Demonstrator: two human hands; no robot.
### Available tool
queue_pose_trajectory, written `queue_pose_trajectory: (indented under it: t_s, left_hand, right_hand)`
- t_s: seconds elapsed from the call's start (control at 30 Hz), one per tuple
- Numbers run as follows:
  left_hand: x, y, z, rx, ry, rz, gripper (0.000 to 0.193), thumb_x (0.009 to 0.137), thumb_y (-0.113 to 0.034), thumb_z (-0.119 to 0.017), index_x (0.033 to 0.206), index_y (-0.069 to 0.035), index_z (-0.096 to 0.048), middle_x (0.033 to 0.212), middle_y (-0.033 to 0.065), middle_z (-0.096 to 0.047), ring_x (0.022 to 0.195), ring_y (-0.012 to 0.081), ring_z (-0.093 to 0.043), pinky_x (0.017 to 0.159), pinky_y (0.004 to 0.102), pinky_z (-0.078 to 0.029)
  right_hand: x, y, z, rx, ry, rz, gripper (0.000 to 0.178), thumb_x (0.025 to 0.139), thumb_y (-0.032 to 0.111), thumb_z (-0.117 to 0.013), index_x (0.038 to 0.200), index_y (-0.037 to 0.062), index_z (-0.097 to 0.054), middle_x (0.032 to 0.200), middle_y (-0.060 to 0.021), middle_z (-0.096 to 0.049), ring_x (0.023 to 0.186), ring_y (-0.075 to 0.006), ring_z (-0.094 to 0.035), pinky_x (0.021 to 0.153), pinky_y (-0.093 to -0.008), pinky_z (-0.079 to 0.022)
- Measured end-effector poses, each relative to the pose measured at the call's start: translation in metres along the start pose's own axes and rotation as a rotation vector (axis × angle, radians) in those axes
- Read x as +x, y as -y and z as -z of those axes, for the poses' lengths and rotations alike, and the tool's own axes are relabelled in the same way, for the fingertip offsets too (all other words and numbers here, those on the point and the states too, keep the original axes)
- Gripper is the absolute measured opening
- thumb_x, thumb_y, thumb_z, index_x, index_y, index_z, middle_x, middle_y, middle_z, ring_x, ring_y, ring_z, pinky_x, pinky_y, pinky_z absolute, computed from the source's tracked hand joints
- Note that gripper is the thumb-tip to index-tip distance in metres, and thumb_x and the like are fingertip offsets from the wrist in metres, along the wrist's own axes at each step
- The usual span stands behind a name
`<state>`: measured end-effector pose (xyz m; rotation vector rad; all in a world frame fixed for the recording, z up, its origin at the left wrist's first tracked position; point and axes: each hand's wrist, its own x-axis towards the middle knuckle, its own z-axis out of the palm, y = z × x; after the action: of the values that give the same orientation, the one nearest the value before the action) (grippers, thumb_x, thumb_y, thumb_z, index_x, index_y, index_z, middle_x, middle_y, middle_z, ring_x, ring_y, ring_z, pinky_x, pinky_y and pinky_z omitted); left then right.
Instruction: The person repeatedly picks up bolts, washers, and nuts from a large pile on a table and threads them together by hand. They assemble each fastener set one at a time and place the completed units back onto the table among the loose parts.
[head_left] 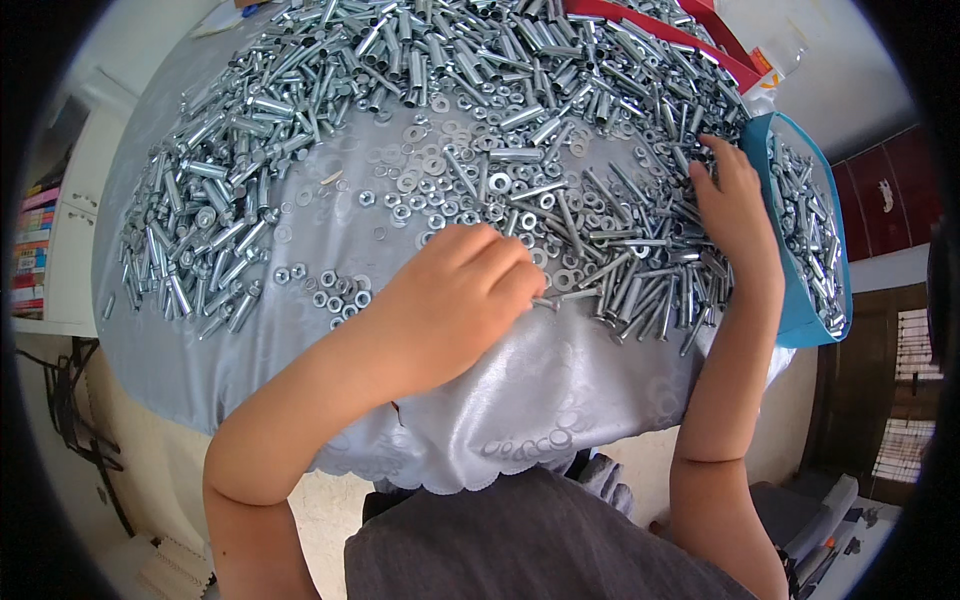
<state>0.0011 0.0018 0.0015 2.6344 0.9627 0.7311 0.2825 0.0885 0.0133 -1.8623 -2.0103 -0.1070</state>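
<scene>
My left hand [455,300] is closed over the near middle of the table, its fingers curled and the tip of a silver bolt [546,303] sticking out by the fingertips. Most of what lies inside that hand is hidden. Farther right, my right hand [732,195] reaches to the edge of the metal pile, thumb and forefinger apart; I see nothing held between them. Below it lie many long thin bolts [660,290]. Washers [500,183] and hex nuts [340,295] are scattered between the hands and to the left.
Sleeve anchors [190,220] are heaped at the left, and metal sleeves [440,45] at the back. A blue bin [815,310] full of metal parts stands at the right edge. Behind it sits a red tray [735,50]. A silvery cloth [560,390] covers the table.
</scene>
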Motion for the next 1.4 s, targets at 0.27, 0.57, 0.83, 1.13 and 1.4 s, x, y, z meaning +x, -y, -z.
queue_pose_trajectory:
  t_s: [0.27,0.57,0.83,1.13,1.4]
  left_hand:
    - [0.005,0.004,0.006,-0.171,-0.11,0.142,0.013,0.079,-0.004,-0.056,0.091,-0.003,-0.052,0.089,0.0106,-0.053,0.081,0.029,-0.053,0.072,0.0368,-0.043]
    - [0.006,0.001,0.009,-0.262,-0.106,0.152,0.011,0.082,-0.002,-0.053,0.092,-0.001,-0.051,0.088,0.012,-0.052,0.079,0.0274,-0.052,0.071,0.0341,-0.043]
    - [0.005,0.002,0.013,-0.389,-0.264,0.244,0.013,0.085,-0.006,-0.05,0.097,-0.002,-0.05,0.088,0.0097,-0.052,0.081,0.0214,-0.05,0.075,0.0286,-0.039]
    - [0.01,0.003,0.016,-0.902,-0.552,0.315,0.028,0.087,-0.004,-0.052,0.115,-0.002,-0.047,0.09,0.001,-0.05,0.08,0.0069,-0.048,0.075,0.0196,-0.039]
    - [0.009,0.002,0.016,-0.848,-0.485,0.374,0.028,0.086,-0.005,-0.055,0.112,0.0,-0.048,0.091,0.0024,-0.053,0.086,0.0081,-0.052,0.078,0.0223,-0.041]
  right_hand:
    - [-0.004,0.019,0.0,0.026,0.076,0.041,0.023,0.082,0.012,-0.051,0.103,0.006,-0.059,0.1,-0.0146,-0.06,0.098,-0.0316,-0.052,0.087,-0.0402,-0.04]
    - [-0.006,0.039,0.008,0.278,0.056,0.078,0.018,0.082,0.01,-0.053,0.096,0.0013,-0.061,0.088,-0.0173,-0.062,0.084,-0.0316,-0.058,0.076,-0.0361,-0.044]
    - [-0.024,0.081,0.006,0.873,0.3,0.203,0.02,0.083,0.008,-0.056,0.101,0.0028,-0.063,0.083,-0.0103,-0.063,0.07,-0.0119,-0.055,0.065,-0.0253,-0.043]
    - [-0.039,0.105,0.011,1.288,0.611,0.085,0.019,0.082,0.003,-0.058,0.101,-0.0019,-0.062,0.087,-0.0041,-0.063,0.077,-0.0054,-0.053,0.068,-0.0206,-0.044]
    - [-0.04,0.104,0.008,1.269,0.504,0.146,0.02,0.079,0.006,-0.064,0.098,0.0,-0.064,0.085,-0.0045,-0.064,0.072,-0.0061,-0.056,0.063,-0.02,-0.045]
